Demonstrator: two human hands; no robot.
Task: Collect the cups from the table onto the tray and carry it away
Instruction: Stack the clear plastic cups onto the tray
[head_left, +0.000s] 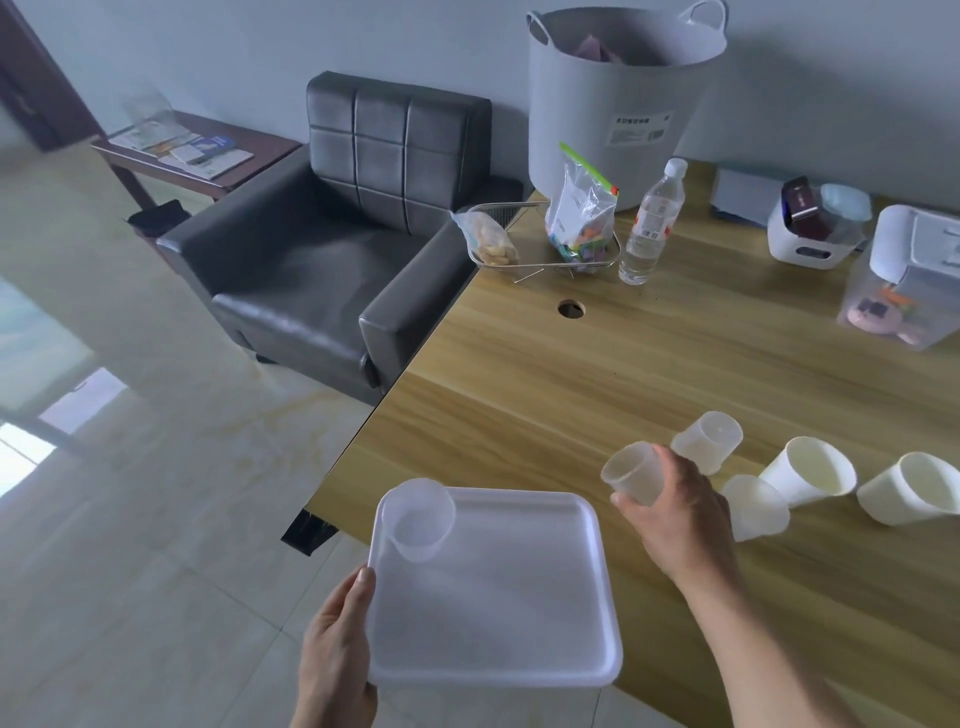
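Hands at work over a wooden desk: our left hand has its grip clamped on the white tray, one cup in its far left corner. Our right hand has its grip closed around a clear cup, just right of the tray. We should set it upright beside the first, tray level. Four cups wait further right on the desk

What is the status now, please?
Left hand grips tray. Right hand holds a clear cup. One cup on tray; four on table. Path clear.
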